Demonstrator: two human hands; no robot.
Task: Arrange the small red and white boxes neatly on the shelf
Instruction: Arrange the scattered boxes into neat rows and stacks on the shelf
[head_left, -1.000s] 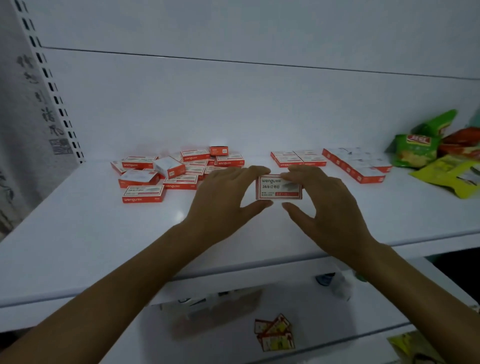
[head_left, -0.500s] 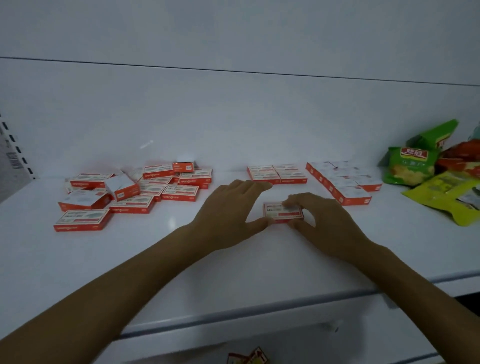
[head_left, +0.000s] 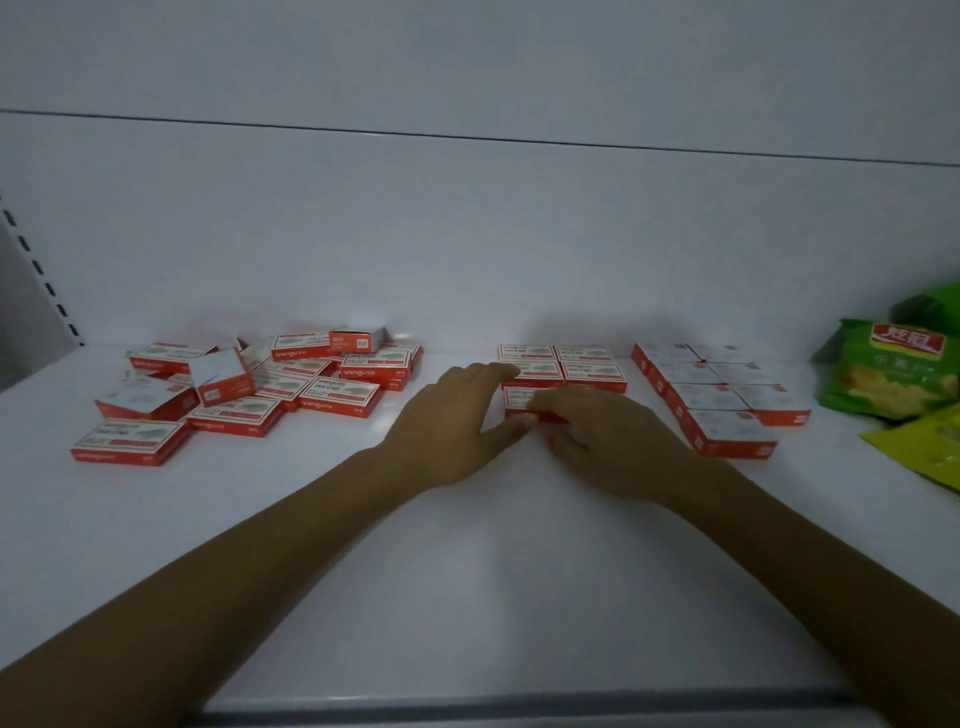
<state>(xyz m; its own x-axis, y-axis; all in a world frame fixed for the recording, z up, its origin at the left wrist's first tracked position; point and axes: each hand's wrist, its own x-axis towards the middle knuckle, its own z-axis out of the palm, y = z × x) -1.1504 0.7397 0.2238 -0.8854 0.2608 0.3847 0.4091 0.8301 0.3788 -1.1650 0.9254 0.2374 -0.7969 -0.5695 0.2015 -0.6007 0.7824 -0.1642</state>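
Note:
A small red and white box (head_left: 519, 399) lies flat on the white shelf (head_left: 467, 597), pushed against the front of a neat block of the same boxes (head_left: 563, 366). My left hand (head_left: 452, 426) touches its left side with fingers nearly straight and thumb at the front edge. My right hand (head_left: 602, 436) covers its right part, fingers curled around it. A loose heap of boxes (head_left: 270, 387) lies to the left. Another tidy block of boxes (head_left: 719, 387) sits to the right.
Green and yellow snack bags (head_left: 893, 371) lie at the shelf's right end. The shelf's white back wall (head_left: 467, 234) stands just behind the boxes. A slotted upright (head_left: 41, 270) runs up the left edge.
Both hands have carried the box from upright in the air down flat onto the shelf, then slid it back against the middle block. The camera moved closer.

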